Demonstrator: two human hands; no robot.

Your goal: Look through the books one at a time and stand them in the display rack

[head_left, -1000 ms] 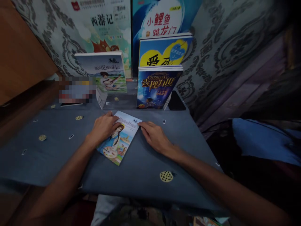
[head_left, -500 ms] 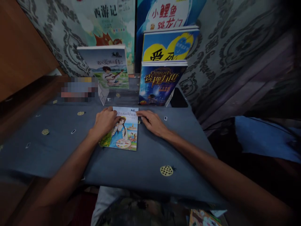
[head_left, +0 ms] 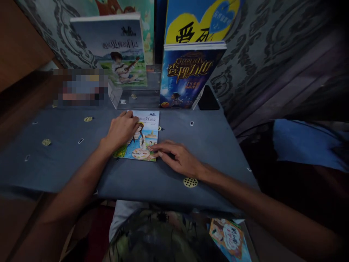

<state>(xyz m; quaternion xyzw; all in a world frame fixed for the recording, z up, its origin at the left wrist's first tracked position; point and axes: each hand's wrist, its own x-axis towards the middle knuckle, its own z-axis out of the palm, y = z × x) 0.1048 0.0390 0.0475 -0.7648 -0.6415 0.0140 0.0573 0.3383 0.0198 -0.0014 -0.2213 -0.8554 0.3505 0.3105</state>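
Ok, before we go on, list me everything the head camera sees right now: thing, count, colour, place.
flat book: 1, cover with a girl in blue, lying on the cloth in front of the stand
table cloth: 1, dark blue-grey with small yellow round motifs, covering the table
clear stand: 1, transparent, at the back of the table
guitar book: 1, pale cover, upright, back left
dark blue book: 1, gold title, upright, back right
yellow and blue book: 1, upright behind the dark blue one
black flat object: 1, right of the stand; cannot tell what
lower book: 1, colourful, below the table edge
left hand: on the flat book's left part
right hand: fingertips at its lower right corner
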